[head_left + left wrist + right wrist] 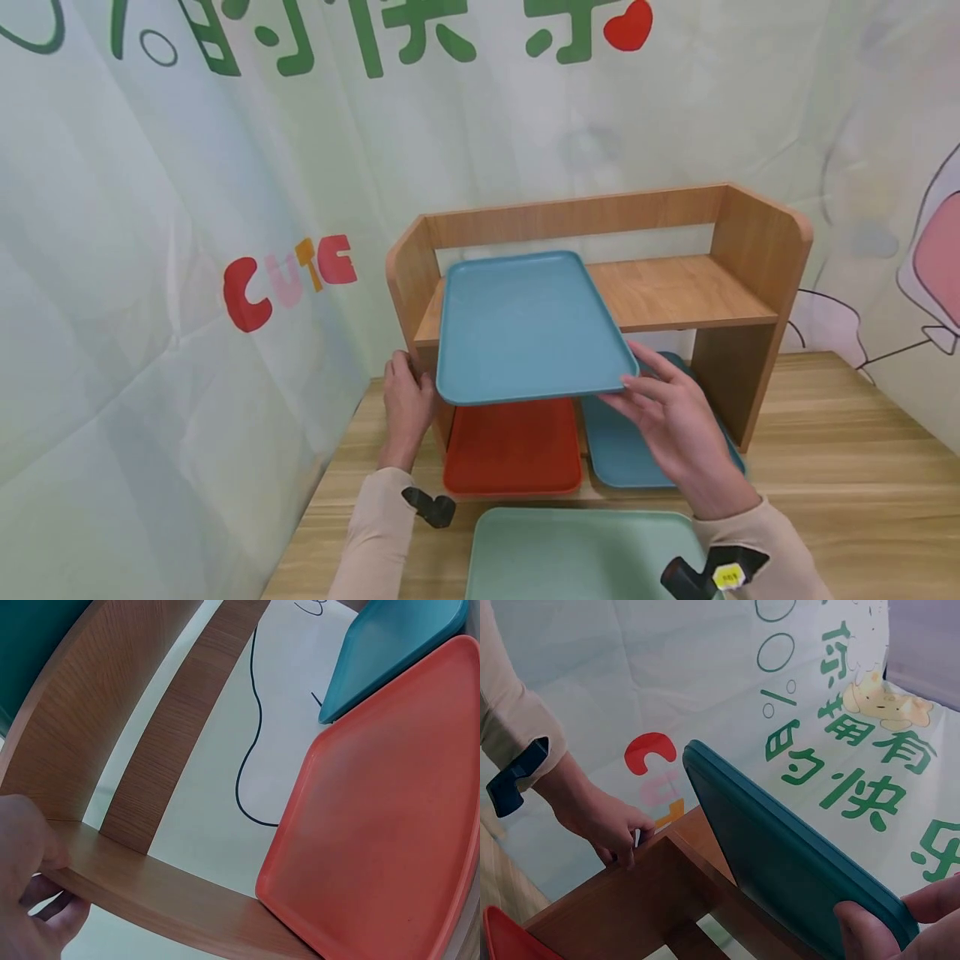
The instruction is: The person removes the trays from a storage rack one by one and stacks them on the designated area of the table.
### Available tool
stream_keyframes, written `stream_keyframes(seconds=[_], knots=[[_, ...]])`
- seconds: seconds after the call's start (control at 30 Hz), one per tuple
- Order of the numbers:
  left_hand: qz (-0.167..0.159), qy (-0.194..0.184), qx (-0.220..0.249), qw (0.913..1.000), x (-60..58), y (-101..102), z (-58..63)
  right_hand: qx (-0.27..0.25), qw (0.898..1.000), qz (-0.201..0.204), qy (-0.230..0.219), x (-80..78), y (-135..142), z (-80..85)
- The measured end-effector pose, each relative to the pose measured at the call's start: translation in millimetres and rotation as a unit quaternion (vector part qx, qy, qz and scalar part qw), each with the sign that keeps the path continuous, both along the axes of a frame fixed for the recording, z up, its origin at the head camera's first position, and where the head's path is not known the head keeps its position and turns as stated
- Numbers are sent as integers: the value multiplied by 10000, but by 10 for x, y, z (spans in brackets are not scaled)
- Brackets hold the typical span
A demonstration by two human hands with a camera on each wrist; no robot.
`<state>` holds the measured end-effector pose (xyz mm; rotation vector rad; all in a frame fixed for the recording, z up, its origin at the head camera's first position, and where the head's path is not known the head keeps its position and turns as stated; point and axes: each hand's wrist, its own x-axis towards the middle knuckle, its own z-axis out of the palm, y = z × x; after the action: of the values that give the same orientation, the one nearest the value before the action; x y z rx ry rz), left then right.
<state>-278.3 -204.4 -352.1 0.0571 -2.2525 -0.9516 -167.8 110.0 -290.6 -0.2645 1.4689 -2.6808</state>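
A blue tray point(528, 329) is in my right hand point(678, 425), which pinches its near right corner between thumb and fingers. The tray slants over the left half of the wooden shelf's upper board point(678, 292) and hides that part in the head view. In the right wrist view the tray point(780, 855) shows its dark underside and rim, tilted above the wood. My left hand point(407, 408) grips the front edge of the shelf's left side panel point(195, 922), with fingers on both faces of it.
Under the upper board lie a red tray point(517, 450) on the left and a second blue tray point(626, 450) on the right. A pale green tray point(577, 554) lies on the wooden table point(855, 467) in front. A printed curtain point(300, 167) hangs behind and to the left.
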Motion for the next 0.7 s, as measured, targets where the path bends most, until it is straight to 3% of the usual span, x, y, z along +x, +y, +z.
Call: stream_keyframes(seconds=[0.37,0.53,0.7], knots=[[-31,-22,88,10000,-13,8,5,-191,9997,109,131,53,226,-127],[-42,-207,95,9997,-13,3,14,-285,9993,208,150,64,313,-198],[-102,-377,127,9992,-2,2,23,-731,9959,374,372,115,412,-241]])
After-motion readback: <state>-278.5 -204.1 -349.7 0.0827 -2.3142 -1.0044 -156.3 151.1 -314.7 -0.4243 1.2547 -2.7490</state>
